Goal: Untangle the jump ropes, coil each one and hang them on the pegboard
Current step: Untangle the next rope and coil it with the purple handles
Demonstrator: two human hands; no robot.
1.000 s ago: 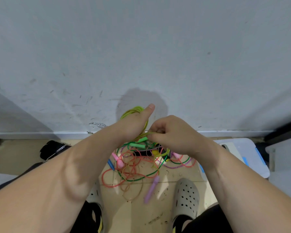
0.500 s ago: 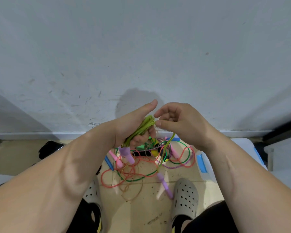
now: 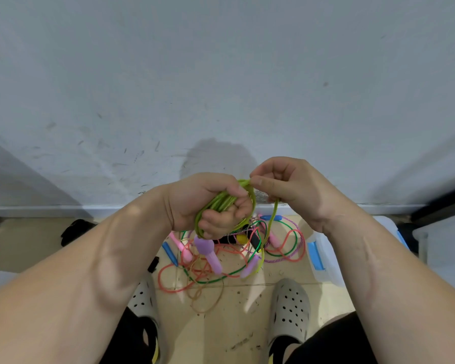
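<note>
My left hand (image 3: pixel 210 200) grips a bundle of coils of the yellow-green jump rope (image 3: pixel 222 203) in front of the wall. One purple handle (image 3: pixel 208 252) of that rope hangs below the fist. My right hand (image 3: pixel 286 187) pinches a strand of the same rope at the top of the coil, and the free end runs down from it to the second purple handle (image 3: pixel 248 269). On the floor below lies a tangle of other jump ropes (image 3: pixel 281 248), red, green, pink and purple, with pink, blue, black and yellow handles. No pegboard is in view.
A grey-white wall (image 3: pixel 221 88) with a baseboard fills the upper view. My two feet in grey perforated clogs (image 3: pixel 290 308) stand on the tan floor. A clear plastic bin with blue latches (image 3: pixel 323 258) sits at the right, a black object (image 3: pixel 75 229) at the left.
My left hand has closed its fist round the green coil, thumb tucked in. My right hand moved in and now pinches the rope at the coil's top. The loose purple handle swung rightwards.
</note>
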